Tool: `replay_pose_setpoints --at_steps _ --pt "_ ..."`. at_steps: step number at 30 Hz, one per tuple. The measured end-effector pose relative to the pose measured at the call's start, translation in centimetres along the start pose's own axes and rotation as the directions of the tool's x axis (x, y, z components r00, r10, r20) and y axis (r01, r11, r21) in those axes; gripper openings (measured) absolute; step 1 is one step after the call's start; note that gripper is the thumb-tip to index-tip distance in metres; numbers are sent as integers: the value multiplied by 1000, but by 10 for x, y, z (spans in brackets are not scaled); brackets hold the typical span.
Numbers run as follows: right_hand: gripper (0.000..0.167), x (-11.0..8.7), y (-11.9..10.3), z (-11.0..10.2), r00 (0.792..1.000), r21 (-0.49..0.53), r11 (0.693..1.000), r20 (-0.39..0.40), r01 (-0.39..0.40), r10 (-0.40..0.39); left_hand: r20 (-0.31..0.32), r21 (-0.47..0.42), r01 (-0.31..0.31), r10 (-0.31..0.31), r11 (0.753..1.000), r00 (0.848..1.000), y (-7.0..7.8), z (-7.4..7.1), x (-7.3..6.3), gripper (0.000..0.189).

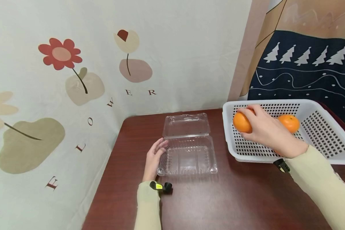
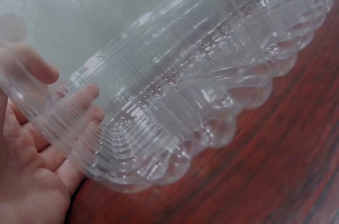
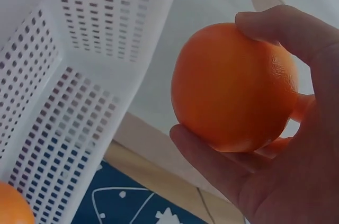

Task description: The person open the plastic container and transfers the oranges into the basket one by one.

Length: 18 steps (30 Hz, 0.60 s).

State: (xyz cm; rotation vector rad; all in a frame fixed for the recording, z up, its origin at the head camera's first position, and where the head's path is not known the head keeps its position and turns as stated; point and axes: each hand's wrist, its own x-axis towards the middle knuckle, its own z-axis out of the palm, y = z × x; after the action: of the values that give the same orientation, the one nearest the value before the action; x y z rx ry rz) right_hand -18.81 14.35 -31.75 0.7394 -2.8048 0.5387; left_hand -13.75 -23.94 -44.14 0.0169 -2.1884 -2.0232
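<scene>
My right hand [image 1: 264,127] grips an orange [image 1: 242,121] with thumb and fingers spread around it, over the left part of a white perforated plastic basket [image 1: 230,140]. In the right wrist view, the held orange [image 3: 233,89] appears beside the basket's rim [image 3: 140,83]. Another orange [image 1: 288,123] sits in the basket, and part of one more shows beneath my right wrist. At the left side of a clear plastic clamshell box [image 1: 189,156], my left hand [image 1: 153,156] rests with loosely bent fingers. The left wrist view shows those fingers [image 2: 79,102] through the box's transparent wall.
The box lies unfolded on a dark red-brown table [image 1: 233,198], its lid [image 1: 187,125] toward the back wall. A pale cloth [image 1: 172,57] with printed flowers hangs behind and left. A navy cloth with white trees [image 1: 304,80] hangs behind the basket.
</scene>
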Motion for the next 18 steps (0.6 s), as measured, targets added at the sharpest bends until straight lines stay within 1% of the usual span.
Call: replay_pose_setpoints --at_steps 5,9,11,12,16,18 --pt "73 7 12 0 999 4 1000 36 -21 21 2 -3 -1 1 1000 1000 0 -1 1 44" --pt "75 12 21 0 998 17 999 54 -41 40 -10 -5 -12 12 1000 1000 -12 -4 5 44" --pt "75 15 25 0 997 28 998 60 -51 49 -12 -10 -25 25 1000 1000 -15 -4 6 44" --pt "75 16 26 0 997 37 998 62 -52 50 -13 -16 -29 28 999 1000 -15 -4 6 44" --pt "77 21 32 -3 992 77 994 101 -79 71 -2 -22 -23 23 999 1000 -2 0 0 44" --pt "80 22 36 -4 988 81 992 125 -99 89 -1 -17 -13 13 1000 1000 1 2 -1 44"
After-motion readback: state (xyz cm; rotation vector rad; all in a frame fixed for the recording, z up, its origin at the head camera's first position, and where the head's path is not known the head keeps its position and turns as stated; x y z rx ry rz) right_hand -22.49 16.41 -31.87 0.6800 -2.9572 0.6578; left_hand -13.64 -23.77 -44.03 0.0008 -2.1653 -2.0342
